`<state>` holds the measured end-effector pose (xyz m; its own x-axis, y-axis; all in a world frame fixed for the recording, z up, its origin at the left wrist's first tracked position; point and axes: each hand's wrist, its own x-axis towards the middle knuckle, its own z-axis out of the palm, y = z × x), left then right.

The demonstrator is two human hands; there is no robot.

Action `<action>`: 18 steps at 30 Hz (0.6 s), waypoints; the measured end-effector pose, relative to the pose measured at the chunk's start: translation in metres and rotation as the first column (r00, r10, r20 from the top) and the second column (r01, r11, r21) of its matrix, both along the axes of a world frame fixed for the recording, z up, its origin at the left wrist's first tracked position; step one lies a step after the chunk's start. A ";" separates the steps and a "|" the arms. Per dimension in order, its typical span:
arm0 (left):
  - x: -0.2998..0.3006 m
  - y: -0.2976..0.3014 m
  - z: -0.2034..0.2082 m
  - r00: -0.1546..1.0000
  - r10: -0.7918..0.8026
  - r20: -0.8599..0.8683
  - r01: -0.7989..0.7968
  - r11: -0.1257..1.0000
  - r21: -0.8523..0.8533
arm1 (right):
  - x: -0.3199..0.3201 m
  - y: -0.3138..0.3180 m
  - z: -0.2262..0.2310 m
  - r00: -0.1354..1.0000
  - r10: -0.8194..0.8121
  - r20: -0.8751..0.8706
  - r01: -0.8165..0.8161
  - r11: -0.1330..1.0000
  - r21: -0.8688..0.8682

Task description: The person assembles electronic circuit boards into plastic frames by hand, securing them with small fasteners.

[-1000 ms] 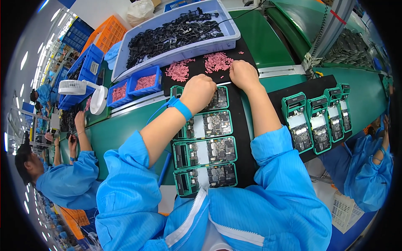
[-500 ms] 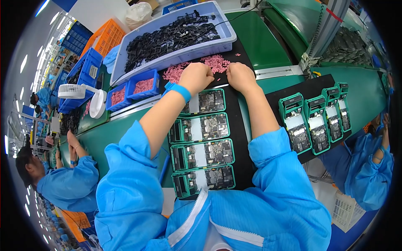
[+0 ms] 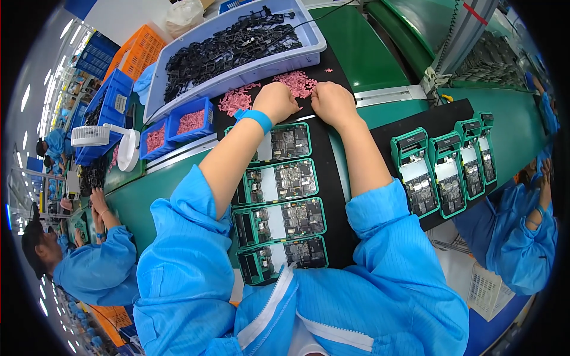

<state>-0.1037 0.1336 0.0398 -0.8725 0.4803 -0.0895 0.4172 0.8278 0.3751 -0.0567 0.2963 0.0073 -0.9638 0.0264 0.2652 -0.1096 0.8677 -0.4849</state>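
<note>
My left hand (image 3: 275, 102), with a blue band on its wrist, is closed at the front edge of a pile of small pink parts (image 3: 296, 83). Close by on the right, my right hand (image 3: 332, 103) is curled too, knuckles up. The backs of both hands cover the fingertips, so what they pinch, if anything, is hidden. Below my hands, several green-framed housings with circuit boards (image 3: 290, 182) lie in a column on a black mat. The far one is partly covered by my left wrist. Another scatter of pink parts (image 3: 236, 101) lies left of my left hand.
A large pale tub (image 3: 314, 54) of black plastic parts stands at the back. Two blue bins (image 3: 172, 138) of pink parts and a white fan (image 3: 126, 149) are on the left. More green housings (image 3: 449, 172) rest on the right mat. Co-workers (image 3: 98, 261) sit at both sides.
The view has shifted slightly, so the tub, bins and housings appear a little further left. Both hands stay curled beside the pink parts, still close together.
</note>
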 end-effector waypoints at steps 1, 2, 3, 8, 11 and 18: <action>0.000 0.001 -0.002 1.000 0.001 0.000 -0.001 1.000 0.000 | 0.000 0.000 0.000 1.000 0.001 0.000 -0.001 1.000 0.000; 0.000 0.003 -0.005 0.999 0.014 -0.049 -0.015 0.999 -0.031 | -0.001 0.000 0.000 1.000 -0.002 0.007 0.002 1.000 -0.002; 0.000 0.005 -0.007 0.995 0.025 -0.098 -0.031 0.998 -0.062 | -0.001 0.000 0.001 1.000 -0.004 0.013 0.004 1.000 -0.004; 0.005 0.007 -0.004 0.996 0.024 -0.091 -0.029 0.998 -0.055 | 0.000 0.000 0.001 1.000 0.006 0.026 -0.006 1.000 0.002; 0.012 -0.002 0.006 0.991 -0.075 -0.113 0.072 0.997 -0.034 | 0.000 -0.001 -0.001 1.000 0.021 0.014 -0.021 1.000 0.014; 0.063 -0.034 0.043 0.920 -0.370 -0.130 0.379 0.924 0.048 | 0.000 0.001 0.000 0.999 0.048 0.017 -0.049 0.997 0.061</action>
